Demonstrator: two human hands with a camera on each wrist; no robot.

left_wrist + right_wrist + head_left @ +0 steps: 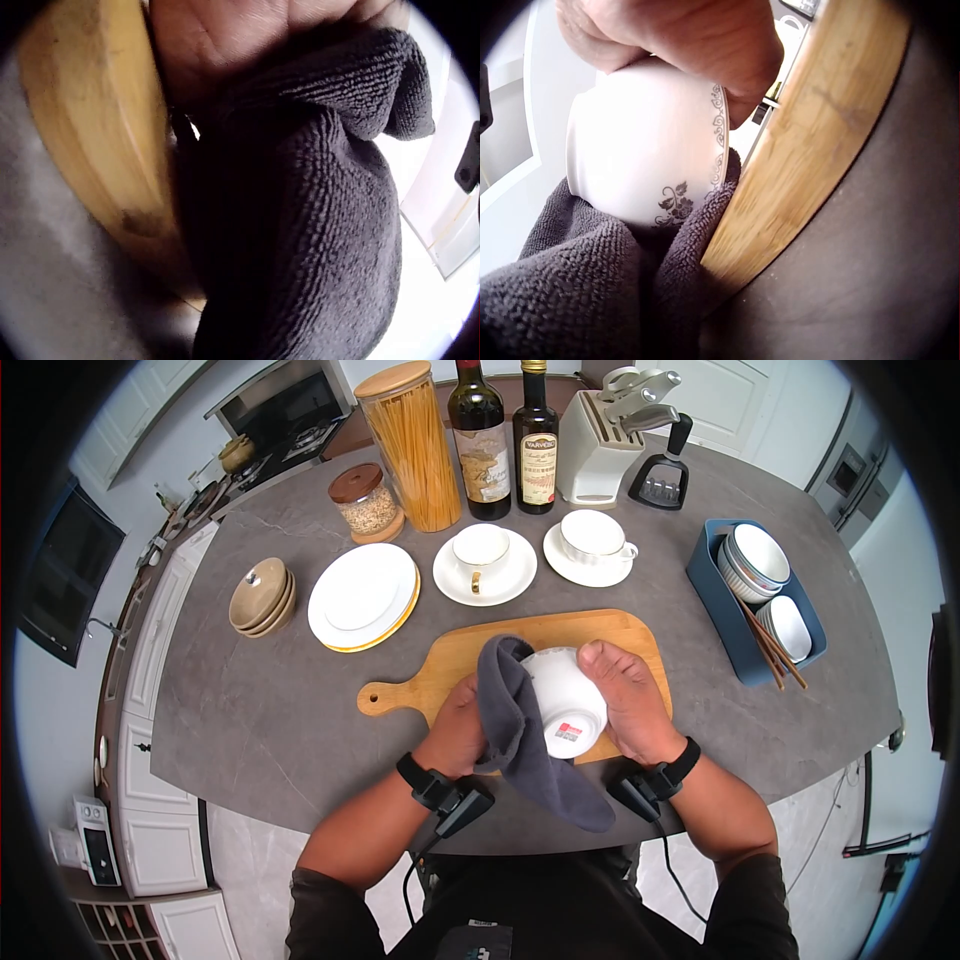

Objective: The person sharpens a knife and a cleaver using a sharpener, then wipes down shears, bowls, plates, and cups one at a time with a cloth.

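A white bowl (572,695) is tilted on its side over the wooden cutting board (450,665), its base with a red-and-grey mark facing me. My right hand (635,705) grips the bowl from the right, thumb near the rim. On the left, my left hand (455,730) holds a dark grey cloth (512,725) against the bowl; the cloth hides most of those fingers. In the right wrist view, a dark floral print shows on the bowl's side (649,142), with the cloth (577,277) wrapping its lower part. Cloth (330,225) fills much of the left wrist view.
Cups on saucers (485,588) (590,572) stand beyond the board. Stacked plates (350,630) and brown bowls (262,600) sit left. At right is a blue bin (735,630) with bowls and chopsticks. Bottles (485,460), pasta jar (410,455) and knife block (597,460) line the back.
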